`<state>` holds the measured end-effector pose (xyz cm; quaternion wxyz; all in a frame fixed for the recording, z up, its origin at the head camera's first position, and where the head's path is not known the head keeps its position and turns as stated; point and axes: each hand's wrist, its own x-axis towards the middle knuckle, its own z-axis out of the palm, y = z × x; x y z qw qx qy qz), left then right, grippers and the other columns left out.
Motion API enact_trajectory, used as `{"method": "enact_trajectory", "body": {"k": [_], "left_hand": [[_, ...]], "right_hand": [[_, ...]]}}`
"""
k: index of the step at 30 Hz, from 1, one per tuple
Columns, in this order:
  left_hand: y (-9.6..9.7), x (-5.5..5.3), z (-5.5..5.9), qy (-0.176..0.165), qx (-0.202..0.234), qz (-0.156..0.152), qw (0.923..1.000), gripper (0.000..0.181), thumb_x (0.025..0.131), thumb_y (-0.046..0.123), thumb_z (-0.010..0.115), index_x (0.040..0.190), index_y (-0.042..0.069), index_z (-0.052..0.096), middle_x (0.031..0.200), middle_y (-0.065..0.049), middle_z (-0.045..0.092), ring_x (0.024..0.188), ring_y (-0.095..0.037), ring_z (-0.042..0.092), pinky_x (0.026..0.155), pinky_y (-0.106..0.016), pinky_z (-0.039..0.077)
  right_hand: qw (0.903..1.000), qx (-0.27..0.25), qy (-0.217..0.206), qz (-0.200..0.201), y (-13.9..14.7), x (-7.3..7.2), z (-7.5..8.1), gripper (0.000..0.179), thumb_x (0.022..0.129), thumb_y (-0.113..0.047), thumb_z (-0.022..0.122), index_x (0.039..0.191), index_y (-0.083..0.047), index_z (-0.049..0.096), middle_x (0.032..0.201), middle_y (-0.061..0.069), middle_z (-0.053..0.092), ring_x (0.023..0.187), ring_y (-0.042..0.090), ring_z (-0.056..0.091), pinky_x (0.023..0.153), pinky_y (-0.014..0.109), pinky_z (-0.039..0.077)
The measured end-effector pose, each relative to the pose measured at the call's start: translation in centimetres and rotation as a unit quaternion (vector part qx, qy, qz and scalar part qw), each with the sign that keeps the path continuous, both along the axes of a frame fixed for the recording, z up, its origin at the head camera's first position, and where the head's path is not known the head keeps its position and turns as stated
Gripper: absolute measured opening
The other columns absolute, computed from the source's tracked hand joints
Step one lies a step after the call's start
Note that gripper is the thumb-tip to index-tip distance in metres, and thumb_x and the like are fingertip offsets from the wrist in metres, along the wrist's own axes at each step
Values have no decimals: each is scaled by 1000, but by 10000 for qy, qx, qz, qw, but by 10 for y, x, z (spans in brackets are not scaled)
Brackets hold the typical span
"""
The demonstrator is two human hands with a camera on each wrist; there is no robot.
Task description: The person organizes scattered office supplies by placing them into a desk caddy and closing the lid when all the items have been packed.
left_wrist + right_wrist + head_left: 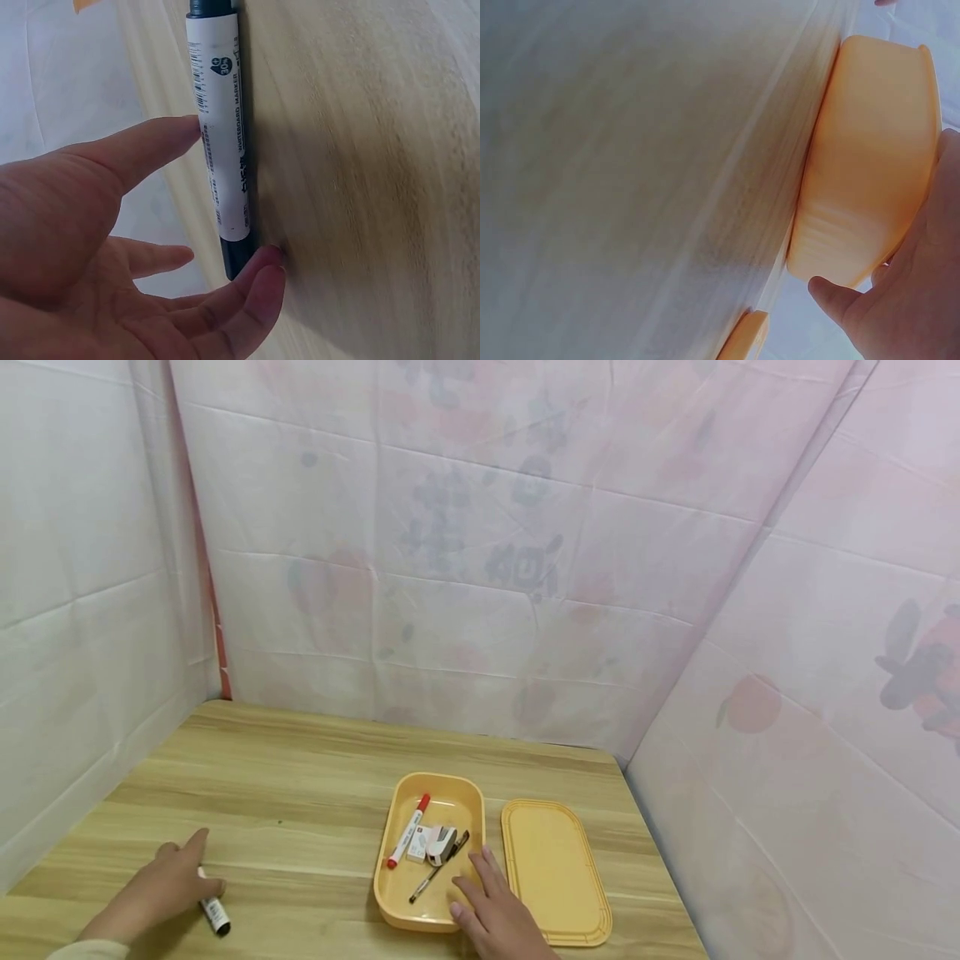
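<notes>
A whiteboard marker [217,127] with a white label and dark ends lies on the table at the left. My left hand [171,878] is over it, the thumb touching the label's side and the other fingers loosely bent around the far end. A yellow box [386,906] stands mid-table. My right hand [498,910] rests at its near right corner, fingers spread over the rim; in the right wrist view the thumb is by the outer wall. Inside the box lie a red marker [408,832], a small white carton [417,843], a white-and-grey gadget [441,846] and a black pen [427,885].
The yellow lid [557,868] lies flat on the wooden table [300,777], just right of the box. Pale printed sheets [450,527] hang behind the table and along both sides.
</notes>
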<state>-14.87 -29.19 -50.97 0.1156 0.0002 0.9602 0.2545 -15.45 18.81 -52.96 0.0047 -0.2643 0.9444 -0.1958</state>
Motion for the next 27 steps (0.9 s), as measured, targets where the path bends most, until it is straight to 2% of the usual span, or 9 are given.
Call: {"method": "enact_trajectory", "body": {"k": [4,9,14,18,20,24,25,27], "left_hand": [[4,-4,-3,-40,-57,-82,9999,93,80,44,71,134,-20,30,112,-39,49,99,-44,54,77,-57,47],[13,-5,-6,175,14,-223,9996,76,79,23,72,132,-18,38,105,-30,50,81,-27,50,69,-42,47],[23,-6,-5,260,427,-371,9981,67,77,3,64,135,-18,36,110,-33,46,79,-24,50,62,-35,44],[28,-8,-4,73,637,-565,9963,63,78,-9,60,137,-14,36,119,-33,43,84,-24,53,64,-34,46],[30,-9,-5,-20,679,-624,9957,64,78,-12,59,138,-12,37,121,-30,43,79,-22,53,62,-31,45],[34,-10,-7,-117,500,-639,9966,64,78,-13,59,139,-6,41,115,-20,48,74,-20,51,62,-31,45],[34,-10,-8,-64,402,-675,9969,62,78,-12,59,138,-6,42,111,-18,49,71,-19,49,60,-30,44],[35,-10,-9,30,186,-717,9972,60,79,-10,60,137,-3,45,107,-16,51,75,-19,50,64,-33,46]], "right_hand": [[10000,14,57,5,0,0,-1,47,102,-45,32,133,-19,56,155,13,25,145,34,10,94,59,43],[9997,4,211,80,0,0,-3,46,102,-43,34,133,-18,57,155,13,27,145,36,12,91,58,46],[9997,33,218,49,0,0,-4,46,102,-44,33,133,-18,57,155,13,26,145,35,11,91,58,45],[9998,23,181,26,0,0,-3,47,103,-44,32,133,-19,56,155,13,26,145,35,11,92,59,44],[9998,18,212,17,0,1,-3,46,103,-44,33,133,-19,56,155,13,26,145,34,11,93,59,44],[9994,-8,331,67,0,0,-4,44,103,-42,35,132,-18,57,154,13,27,145,34,12,93,58,44],[9994,-8,334,74,0,0,-4,44,103,-42,35,132,-18,57,154,13,27,145,34,11,93,58,44],[9994,-9,332,90,0,0,-5,43,103,-41,35,132,-18,57,154,13,27,145,35,11,92,59,44]]}}
